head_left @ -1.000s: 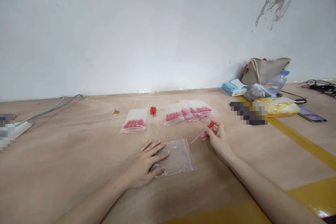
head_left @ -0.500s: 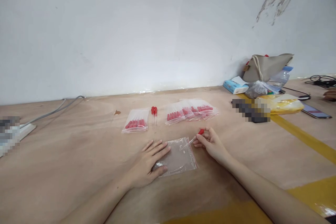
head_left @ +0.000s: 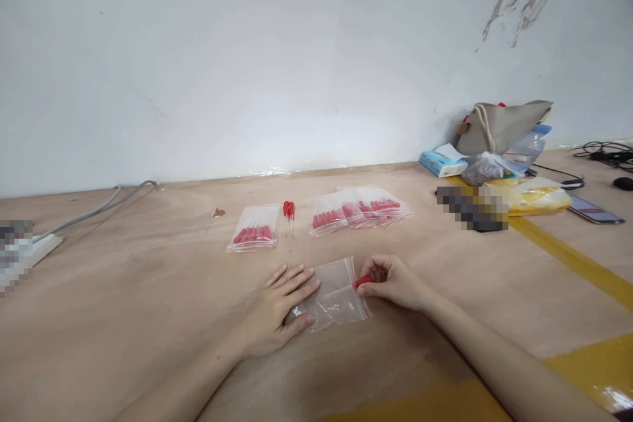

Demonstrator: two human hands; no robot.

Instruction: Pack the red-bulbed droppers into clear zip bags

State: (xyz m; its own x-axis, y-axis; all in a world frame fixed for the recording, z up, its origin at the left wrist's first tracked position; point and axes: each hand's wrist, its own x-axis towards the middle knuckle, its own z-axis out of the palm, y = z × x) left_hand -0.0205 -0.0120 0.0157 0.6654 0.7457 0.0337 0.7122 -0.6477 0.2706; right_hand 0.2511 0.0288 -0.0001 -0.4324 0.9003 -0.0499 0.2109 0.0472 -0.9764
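Observation:
A clear zip bag [head_left: 331, 287] lies flat on the table, its opening with the red strip facing right. My left hand [head_left: 281, 306] is spread over the bag's left end, pressing it down with the fingers apart. Pinched in my right hand [head_left: 390, 283] is a small screwdriver [head_left: 363, 281] by its red handle. Its thin shaft points left into the mouth of the bag and shows through the plastic. Beyond the bag, a few loose red-handled screwdrivers [head_left: 289, 211] lie side by side.
Filled bags of red-handled screwdrivers lie in a left pile [head_left: 254, 227] and a fanned right pile [head_left: 361, 208]. At the right are a tissue pack [head_left: 442, 161], a yellow packet [head_left: 529, 196], a phone [head_left: 596, 208] and a grey bag [head_left: 509, 125]. A cable [head_left: 99, 211] runs at left.
My right hand has moved down and closer to the bag's mouth, and the screwdriver's shaft has slid inside. My left hand stays on the bag. Another person's hand at the far right has left view.

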